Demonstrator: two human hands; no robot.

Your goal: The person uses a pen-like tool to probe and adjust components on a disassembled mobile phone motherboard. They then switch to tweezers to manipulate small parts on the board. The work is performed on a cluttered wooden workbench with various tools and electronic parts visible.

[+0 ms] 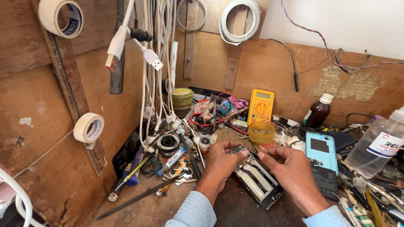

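Observation:
An opened phone body [257,180] with its inner parts showing lies tilted on the wooden bench, its top end pointing away from me. My left hand [221,164] grips the phone's upper left edge, thumb and fingers curled over the top. My right hand [291,169] rests on the right edge, with its fingertips pressing near the top of the frame. A light blue phone back cover [322,159] lies just right of my right hand. Both sleeves are pale blue.
A yellow multimeter [260,106] leans on the back wall behind a small yellow tub [261,132]. A brown bottle [317,111] and a clear plastic bottle [378,145] stand at right. Cables [156,71] hang at left; tape rolls [89,127], tools and a solder spool [168,143] crowd the bench.

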